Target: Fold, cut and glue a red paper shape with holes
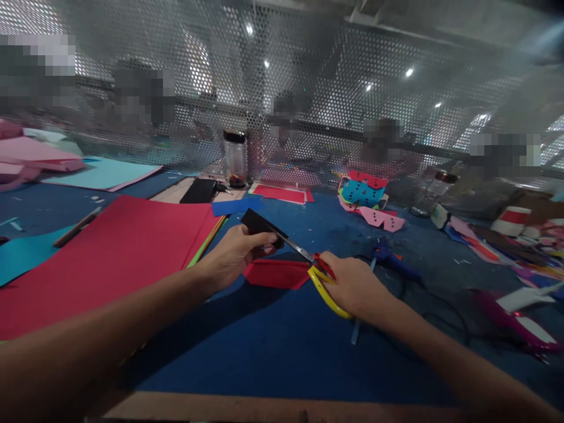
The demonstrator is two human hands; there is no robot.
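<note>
My left hand [238, 251] is closed around a small piece of black paper [258, 222], held up above the blue table covering [264, 346]. My right hand [352, 288] grips yellow-and-red-handled scissors [324, 282], whose blades [295, 247] reach left into the black paper's edge. Under the scissors, a folded red paper piece [275, 274] lies flat on the blue surface.
A large red sheet [110, 247] covers the left of the table, with teal and pink sheets behind it. A clear jar [235, 158] stands by a perforated metal screen [308, 88]. Cut coloured shapes [368, 200], a blue glue gun [388, 255] with cable and scraps lie on the right.
</note>
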